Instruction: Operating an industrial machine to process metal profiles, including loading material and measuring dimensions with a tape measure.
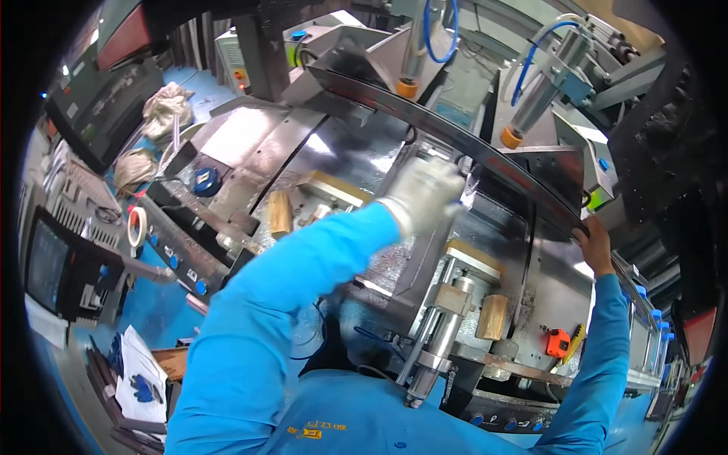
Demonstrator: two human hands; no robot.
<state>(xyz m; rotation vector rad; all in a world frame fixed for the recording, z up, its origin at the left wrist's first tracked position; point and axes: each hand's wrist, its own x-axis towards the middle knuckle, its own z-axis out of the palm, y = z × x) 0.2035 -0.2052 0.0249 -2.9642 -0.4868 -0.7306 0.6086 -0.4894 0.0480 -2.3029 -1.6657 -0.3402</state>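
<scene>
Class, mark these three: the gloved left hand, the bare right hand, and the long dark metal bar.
left hand (422, 194), head view, back of glove.
right hand (595, 244), head view, knuckles.
metal bar (425, 114), head view, upper face.

- Left hand (425, 193) — gloved in white; the fingertips are lost behind the long dark metal profile (455, 136), so the grip itself cannot be read.
- Right hand (594, 244) — bare; only the back shows, fingers curled out of sight over the profile's end.
- Long dark metal profile — its far left end runs behind machine housing.
- Clamp cylinder (432, 341) — lower tip partly covered by the blue sleeve.
- Control panel (98, 98) — labels and buttons too small to tell.
- Screen (49, 265) — cut by the dark rim at left.
- Orange tape measure (558, 343) — small, detail indistinct.
- Bundled rags (163, 106) — shape blurred toward the rim.
</scene>
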